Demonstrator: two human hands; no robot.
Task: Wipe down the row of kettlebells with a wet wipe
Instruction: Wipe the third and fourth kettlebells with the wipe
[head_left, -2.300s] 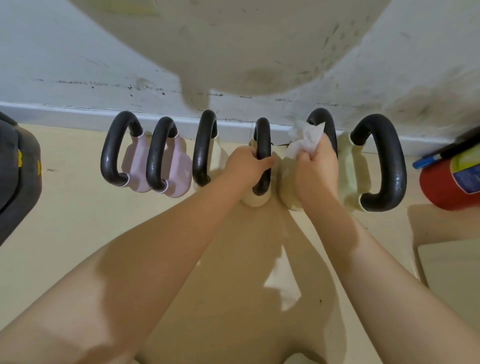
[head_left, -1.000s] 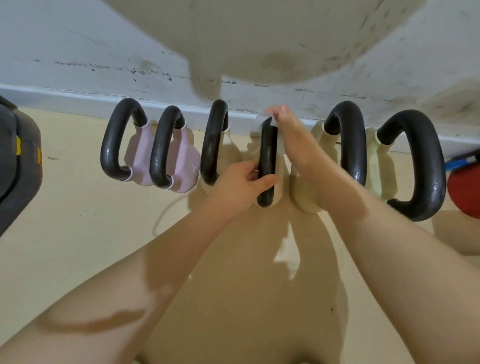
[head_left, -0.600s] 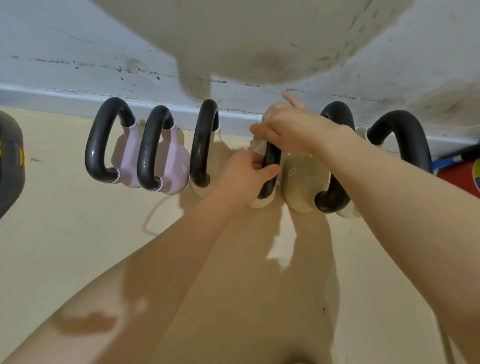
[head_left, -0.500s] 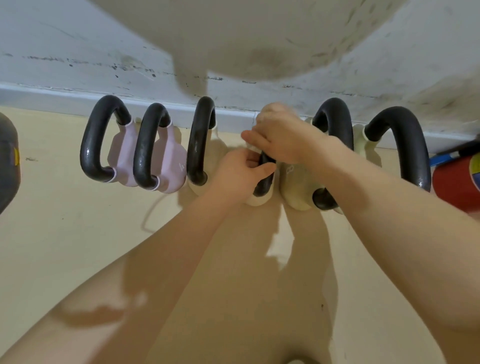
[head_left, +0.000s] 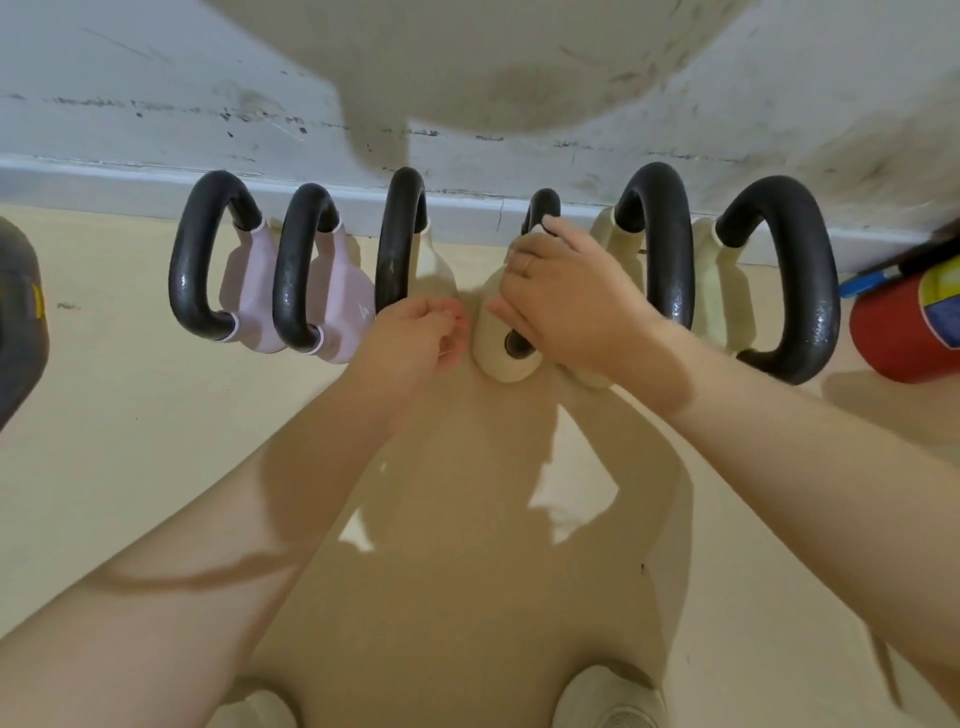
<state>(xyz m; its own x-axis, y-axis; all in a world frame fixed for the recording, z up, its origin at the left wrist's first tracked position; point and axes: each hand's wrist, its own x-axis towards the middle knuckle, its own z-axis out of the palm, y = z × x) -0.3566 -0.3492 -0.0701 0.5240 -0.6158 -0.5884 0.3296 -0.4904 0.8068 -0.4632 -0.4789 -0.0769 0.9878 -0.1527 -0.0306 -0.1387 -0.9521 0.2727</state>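
Several kettlebells with black handles stand in a row along the wall: two pink ones (head_left: 249, 291) (head_left: 340, 306) on the left, cream ones to their right. My right hand (head_left: 566, 306) curls over the handle of the fourth, cream kettlebell (head_left: 493, 340). Only a white sliver of the wet wipe (head_left: 541, 229) shows at my fingertips. My left hand (head_left: 418, 340) hovers just left of that kettlebell's body with curled fingers, holding nothing. It sits in front of the third kettlebell (head_left: 399, 239). Two bigger cream kettlebells (head_left: 667, 249) (head_left: 802, 280) stand to the right.
A red cylinder (head_left: 904, 332) lies on the floor at the far right, with a blue item behind it. A dark grey object (head_left: 21, 322) sits at the left edge. The skirting board (head_left: 104, 182) runs behind the row. My shoes (head_left: 608, 696) show at the bottom.
My left hand has let go of the fourth kettlebell's handle and pulled back to its left. My right hand has slid down along that handle with the wipe.
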